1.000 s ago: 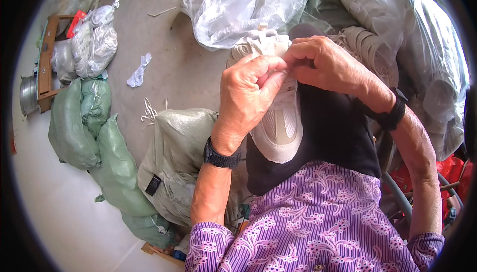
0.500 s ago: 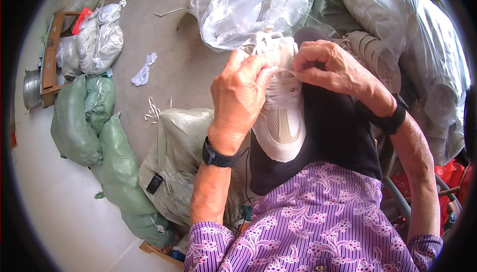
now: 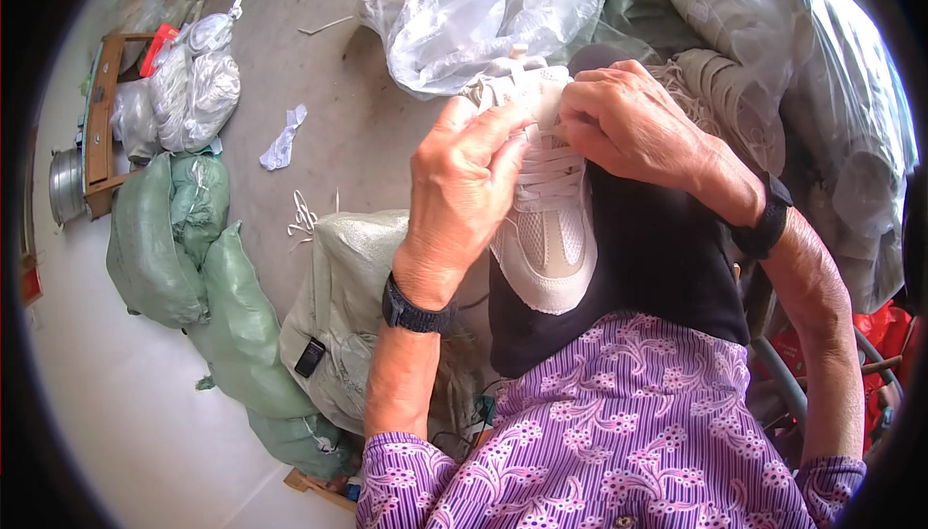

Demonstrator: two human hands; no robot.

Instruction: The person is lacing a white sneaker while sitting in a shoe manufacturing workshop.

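A white and beige sneaker (image 3: 553,256) lies on the dark cloth (image 3: 638,249) over my lap, its toe toward me. White shoelace (image 3: 549,179) crosses its front in several rows. On the shoe's left side, my left hand (image 3: 462,186) pinches thumb and forefinger together on the lace by the upper eyelets. My right hand (image 3: 638,131) is closed at the opposite eyelet edge, its fingertips pinched on the lace. Both sets of fingertips hide part of the lace and the tongue. Black bands circle both wrists.
A clear plastic bag (image 3: 483,16) lies beyond the shoe. At the right are beige shoes (image 3: 730,103) beside a large plastic-wrapped bundle (image 3: 841,132). Green sacks (image 3: 155,244) and a pale sack (image 3: 353,268) stand left. Loose laces (image 3: 304,215) lie on the floor.
The lace stretched between my hands has been drawn in toward the shoe. My right hand has moved slightly left and up, with its fingers now closer to the eyelets.
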